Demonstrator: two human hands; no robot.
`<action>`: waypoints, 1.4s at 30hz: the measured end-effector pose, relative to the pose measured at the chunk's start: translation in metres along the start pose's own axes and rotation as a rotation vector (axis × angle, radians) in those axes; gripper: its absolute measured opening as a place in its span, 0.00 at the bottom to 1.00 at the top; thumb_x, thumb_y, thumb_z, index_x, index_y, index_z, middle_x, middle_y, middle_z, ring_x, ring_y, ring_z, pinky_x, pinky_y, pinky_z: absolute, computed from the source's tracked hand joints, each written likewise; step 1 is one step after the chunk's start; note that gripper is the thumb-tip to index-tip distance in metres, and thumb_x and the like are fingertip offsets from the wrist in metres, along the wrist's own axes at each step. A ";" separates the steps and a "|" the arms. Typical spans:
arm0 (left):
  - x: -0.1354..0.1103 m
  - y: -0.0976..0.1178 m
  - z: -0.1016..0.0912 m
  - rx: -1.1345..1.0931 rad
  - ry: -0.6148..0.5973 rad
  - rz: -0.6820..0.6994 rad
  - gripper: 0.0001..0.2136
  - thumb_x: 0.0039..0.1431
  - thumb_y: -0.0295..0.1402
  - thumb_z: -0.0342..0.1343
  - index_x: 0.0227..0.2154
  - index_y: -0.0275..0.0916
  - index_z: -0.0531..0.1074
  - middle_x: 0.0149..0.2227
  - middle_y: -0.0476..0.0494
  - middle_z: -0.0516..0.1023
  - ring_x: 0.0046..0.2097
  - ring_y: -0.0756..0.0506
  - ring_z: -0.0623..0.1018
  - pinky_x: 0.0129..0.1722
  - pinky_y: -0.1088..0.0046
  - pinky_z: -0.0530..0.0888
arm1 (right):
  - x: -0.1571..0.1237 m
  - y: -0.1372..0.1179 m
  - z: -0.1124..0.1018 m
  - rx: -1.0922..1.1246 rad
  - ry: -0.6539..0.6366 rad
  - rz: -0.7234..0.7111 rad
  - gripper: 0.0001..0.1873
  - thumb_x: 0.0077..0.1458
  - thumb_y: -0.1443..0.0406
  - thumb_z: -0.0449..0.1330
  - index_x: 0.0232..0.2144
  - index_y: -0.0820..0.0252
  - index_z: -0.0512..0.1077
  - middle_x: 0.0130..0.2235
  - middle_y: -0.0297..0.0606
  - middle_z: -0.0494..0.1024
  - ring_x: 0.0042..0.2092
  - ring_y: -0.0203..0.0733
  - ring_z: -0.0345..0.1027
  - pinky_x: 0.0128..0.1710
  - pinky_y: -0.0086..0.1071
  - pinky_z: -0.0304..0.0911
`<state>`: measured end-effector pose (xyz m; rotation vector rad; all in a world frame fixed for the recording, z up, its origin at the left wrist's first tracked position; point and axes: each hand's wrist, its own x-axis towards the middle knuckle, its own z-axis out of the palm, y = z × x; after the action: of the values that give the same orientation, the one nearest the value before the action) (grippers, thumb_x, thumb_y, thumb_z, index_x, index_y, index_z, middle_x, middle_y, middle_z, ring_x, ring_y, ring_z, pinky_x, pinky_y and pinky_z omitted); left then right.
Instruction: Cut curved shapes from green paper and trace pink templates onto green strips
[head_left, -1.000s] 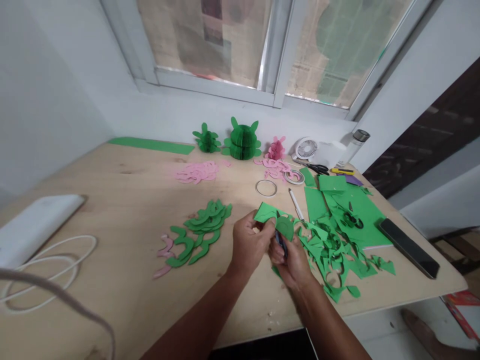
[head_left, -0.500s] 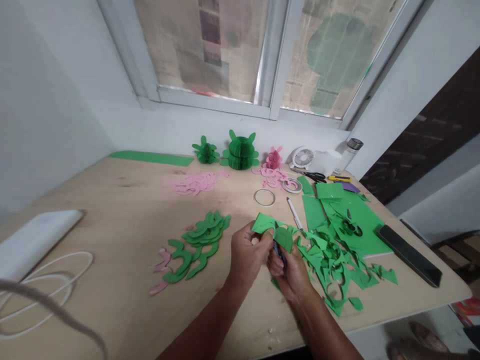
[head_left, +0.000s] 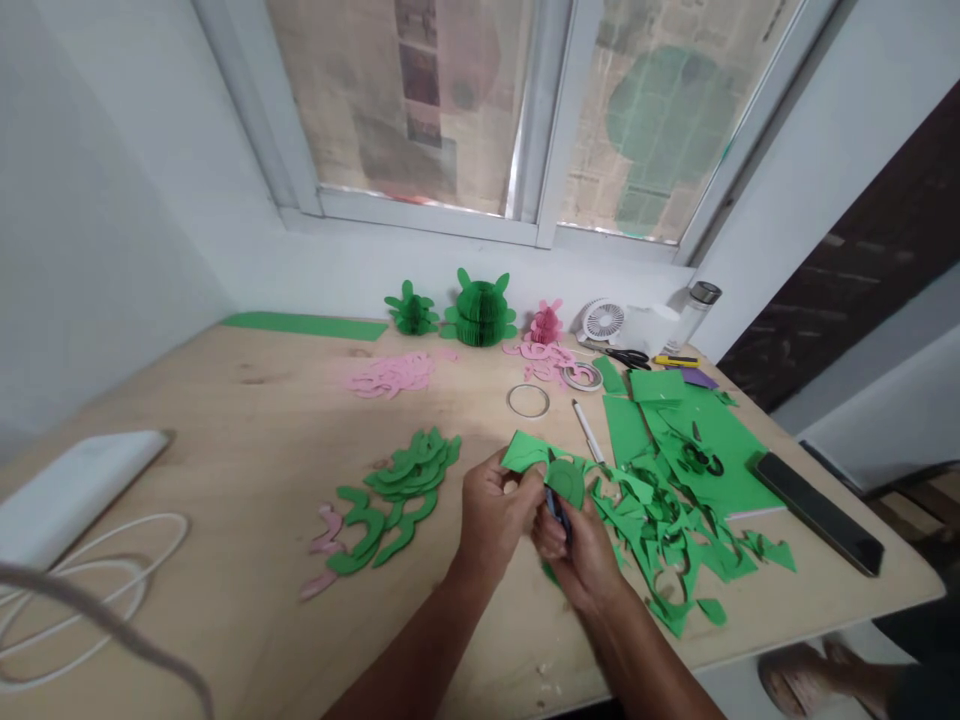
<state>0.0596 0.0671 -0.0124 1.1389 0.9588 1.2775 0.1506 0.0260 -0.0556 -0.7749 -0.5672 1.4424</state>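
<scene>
**Scissors in green paper above the table's near edge**

The left hand pinches an irregular piece of green paper between thumb and curled fingers, holding it just above the pale wooden table near its front edge. The sheet's long axis runs side to side. Its pointed corner reaches out to the left, and a rounded lobe hangs on the right.

The right hand is clenched around a pair of small dark-handled scissors. Their long axis runs from the palm up and away, with the tip pointing toward the window and meeting the paper beside the lobe. I cannot tell whether the blades are parted.

Just right of the hands lies a heap of jagged green paper offcuts. A pile of curved green cut-outs lies to the left. Beyond the hands are a white pen and a thin clear tape ring. A black phone lies near the table's right edge.
</scene>
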 end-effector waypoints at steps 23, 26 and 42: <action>0.003 0.000 -0.002 -0.088 -0.083 -0.028 0.09 0.45 0.30 0.56 0.16 0.38 0.62 0.14 0.56 0.62 0.19 0.54 0.62 0.21 0.79 0.60 | -0.001 -0.004 0.004 -0.045 0.020 -0.006 0.24 0.43 0.48 0.68 0.21 0.62 0.69 0.14 0.21 0.52 0.17 0.26 0.37 0.17 0.26 0.33; 0.004 0.001 -0.002 -0.104 -0.108 -0.033 0.09 0.45 0.30 0.56 0.16 0.38 0.62 0.14 0.55 0.62 0.19 0.54 0.62 0.21 0.79 0.60 | -0.001 -0.006 0.006 -0.068 0.041 -0.005 0.24 0.43 0.47 0.68 0.20 0.62 0.68 0.14 0.21 0.52 0.17 0.26 0.38 0.17 0.26 0.33; 0.004 0.005 -0.002 -0.110 -0.132 -0.042 0.09 0.45 0.31 0.56 0.16 0.38 0.62 0.14 0.56 0.62 0.19 0.54 0.62 0.21 0.78 0.60 | -0.002 -0.002 0.006 -0.064 0.048 -0.013 0.22 0.46 0.50 0.67 0.23 0.62 0.69 0.14 0.20 0.51 0.17 0.25 0.36 0.17 0.25 0.33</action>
<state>0.0566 0.0711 -0.0081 1.0972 0.8018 1.1914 0.1477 0.0250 -0.0502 -0.8527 -0.5834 1.3960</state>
